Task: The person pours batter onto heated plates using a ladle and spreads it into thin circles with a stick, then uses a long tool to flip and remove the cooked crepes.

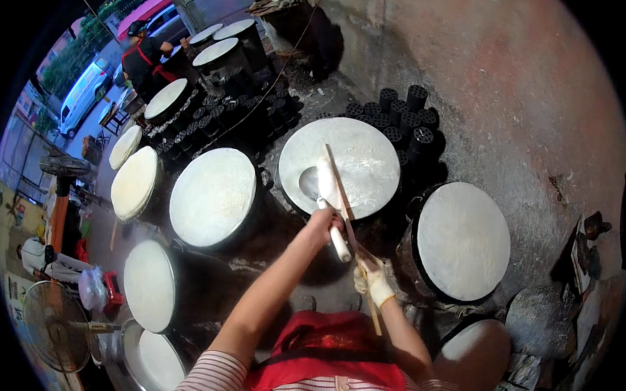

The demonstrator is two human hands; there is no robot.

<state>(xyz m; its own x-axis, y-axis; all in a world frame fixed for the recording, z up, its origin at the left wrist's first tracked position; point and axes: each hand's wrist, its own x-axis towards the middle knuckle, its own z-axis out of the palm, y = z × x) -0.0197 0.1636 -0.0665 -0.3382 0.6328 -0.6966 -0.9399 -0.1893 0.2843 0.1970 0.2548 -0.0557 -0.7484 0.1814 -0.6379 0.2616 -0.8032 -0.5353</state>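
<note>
My left hand (324, 228), bare, grips the white handle (339, 244) of a tool over the near edge of a round, white-topped griddle (366, 145). A grey, round metal bowl shape (309, 182), perhaps a ladle's, shows just beyond that hand; whether it joins the handle I cannot tell. Beside it lies a pale, elongated shape (328, 178), too bright to make out. My right hand (376, 278), in a white knit glove, is closed on a long, flat wooden stick (347, 225). The stick slants across the griddle, and its other end (377, 322) reaches back towards my red apron.
More round, white-topped drums stand left (212, 197) and right (464, 241). Honeycomb coal briquettes (409, 121) are stacked behind the griddle, near the wall (502, 98). Another person (146, 60) stands at far left; a second (47, 256) is beyond a fan (57, 326). A cord (265, 95) crosses the briquettes.
</note>
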